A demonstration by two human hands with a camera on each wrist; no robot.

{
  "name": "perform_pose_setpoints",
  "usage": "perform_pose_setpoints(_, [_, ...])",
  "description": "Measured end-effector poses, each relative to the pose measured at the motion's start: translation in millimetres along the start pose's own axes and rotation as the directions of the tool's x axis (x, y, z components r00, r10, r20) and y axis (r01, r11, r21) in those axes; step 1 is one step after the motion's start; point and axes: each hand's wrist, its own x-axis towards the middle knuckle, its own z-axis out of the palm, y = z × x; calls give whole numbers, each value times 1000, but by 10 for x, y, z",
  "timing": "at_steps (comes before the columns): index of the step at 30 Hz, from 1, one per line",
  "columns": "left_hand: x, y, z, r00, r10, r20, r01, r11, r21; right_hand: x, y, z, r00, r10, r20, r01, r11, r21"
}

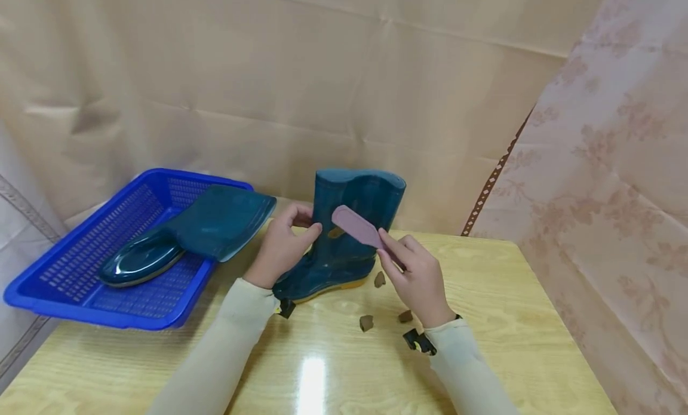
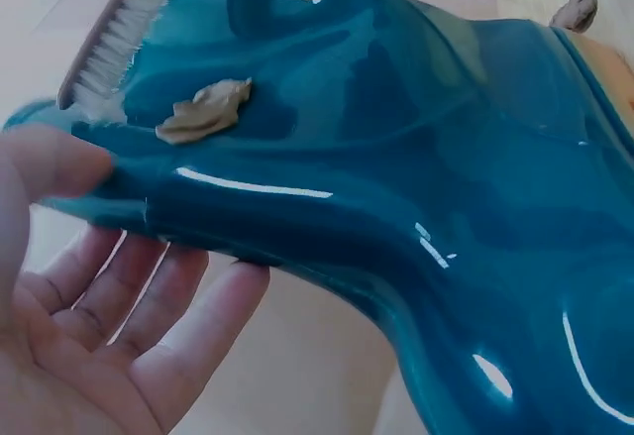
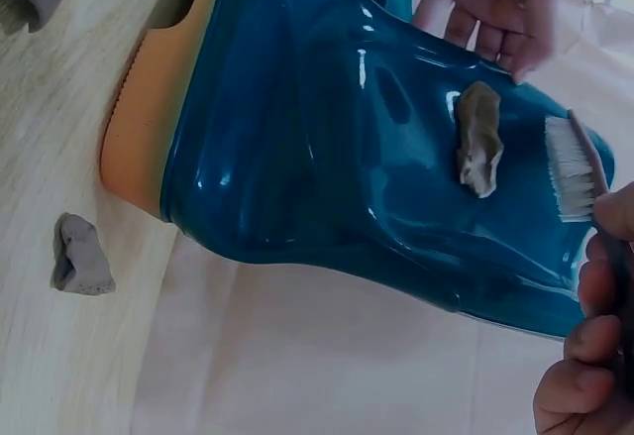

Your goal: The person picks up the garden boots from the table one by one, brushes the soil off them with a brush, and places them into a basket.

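Note:
A dark teal rubber boot [image 1: 341, 257] stands upright on the table. My left hand [image 1: 285, 242] holds its shaft from the left, thumb on the near side and fingers on the far side in the left wrist view. With my right hand [image 1: 414, 271] I grip a brush [image 1: 357, 226] with a pink back. Its white bristles [image 3: 569, 172] face the upper shaft; the head view hides whether they touch it. A brown clump of mud [image 3: 479, 138] sticks to the shaft, near the bristles.
Several brown clumps [image 1: 366, 323] lie on the wooden table [image 1: 484, 331] near my right hand. At the left, a blue plastic basket [image 1: 32, 298] holds a second teal boot [image 1: 215, 218], lying with its shaft over the rim. A beige cloth [image 1: 322, 74] hangs behind.

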Motion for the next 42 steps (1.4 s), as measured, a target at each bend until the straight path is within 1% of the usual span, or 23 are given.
perform_pose_setpoints(6, [-19,5,-12,999,28,29,-29,999,22,-13,-14,9,997,-69,-38,68,997,-23])
perform_pose_setpoints(10, [-14,23,-7,999,24,30,-25,999,31,5,-12,-5,995,-97,-23,97,995,-12])
perform_pose_setpoints(18, [-26,59,3,999,32,23,-33,999,43,4,6,0,994,-103,24,103,995,-13])
perform_pose_setpoints(26, [-25,53,-3,998,41,48,-42,999,33,-9,18,26,993,-104,51,104,995,0])
perform_pose_setpoints(30, [-22,38,-21,997,32,63,-36,998,55,-13,10,29,994,-90,62,90,996,7])
perform_pose_setpoints(33, [-18,35,-24,997,32,63,-37,997,75,-13,-1,24,995,-67,80,67,998,0])
perform_pose_setpoints(37, [-17,39,-18,998,34,55,-38,996,86,-14,-22,15,993,-15,113,16,1000,-5])
perform_pose_setpoints(42, [-19,46,-15,998,33,47,-36,997,70,-25,-12,6,988,45,145,-45,999,-5])
